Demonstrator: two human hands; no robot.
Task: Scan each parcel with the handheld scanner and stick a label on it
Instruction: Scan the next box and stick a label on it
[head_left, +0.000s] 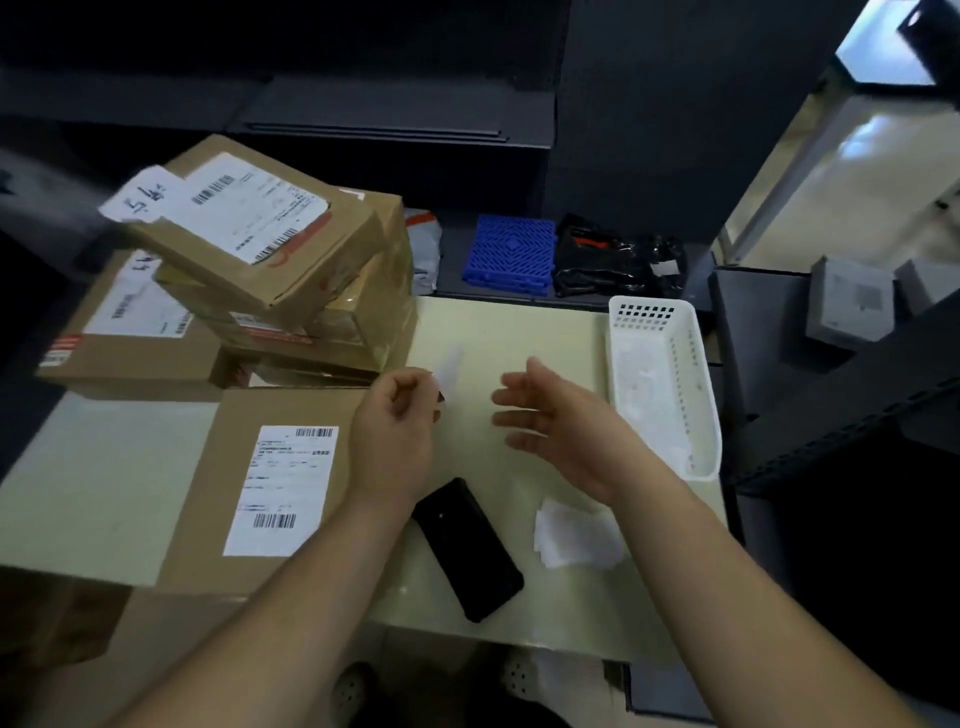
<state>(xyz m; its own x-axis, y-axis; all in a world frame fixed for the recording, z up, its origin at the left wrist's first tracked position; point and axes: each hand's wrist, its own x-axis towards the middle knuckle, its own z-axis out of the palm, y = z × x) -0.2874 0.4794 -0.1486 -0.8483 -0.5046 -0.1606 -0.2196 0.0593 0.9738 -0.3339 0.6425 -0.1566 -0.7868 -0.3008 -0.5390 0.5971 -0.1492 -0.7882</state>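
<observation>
A flat brown parcel (208, 493) with a white shipping label lies at the table's front left. Behind it stands a stack of cardboard parcels (291, 312); the top one is tilted and carries a handwritten white label. My left hand (395, 436) hovers just right of the flat parcel and pinches a small white label (451, 366) that sticks up from its fingertips. My right hand (550, 415) is held over the table with straight fingers and holds nothing. The black handheld scanner (467, 548) lies on the table between my forearms.
A white perforated basket (696, 364) stands on the pale table (519, 332) at its right edge. Loose white backing papers (576, 535) lie near my right forearm. Behind the table are a blue plastic grid (511, 254) and a black bag (618, 260). Grey boxes (852, 301) sit at far right.
</observation>
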